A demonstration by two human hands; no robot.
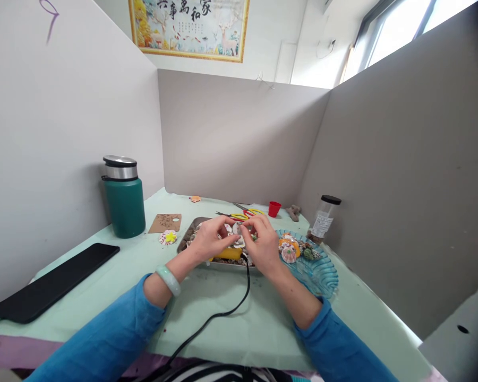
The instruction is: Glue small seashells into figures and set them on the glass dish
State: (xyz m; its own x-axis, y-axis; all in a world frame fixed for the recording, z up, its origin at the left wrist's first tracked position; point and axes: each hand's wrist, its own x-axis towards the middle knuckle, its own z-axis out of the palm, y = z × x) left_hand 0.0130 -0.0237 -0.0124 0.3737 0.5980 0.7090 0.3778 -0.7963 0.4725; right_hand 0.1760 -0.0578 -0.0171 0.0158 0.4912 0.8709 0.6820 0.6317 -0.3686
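Note:
My left hand (215, 239) and my right hand (263, 244) meet over a metal tray (182, 245) filled with shells. Both sets of fingers are curled in around something small and pale, too small and covered to name. Whitish shells (239, 243) show between and below the fingertips. Under the hands, a yellow-handled tool, seemingly a glue gun (228, 254), lies across the tray's near side. Its black cord (223, 314) runs down toward the table's front edge. A pale green bangle sits on my left wrist.
Right of the tray, a blue plate (327, 273) holds shell pieces, with a lidded jar (323, 218) beyond. Scissors and pliers (239, 216) and a red cup (274, 208) lie behind. To the left are a green flask (124, 204), brown card (165, 223), flower-like piece (168, 237) and black slab (56, 281).

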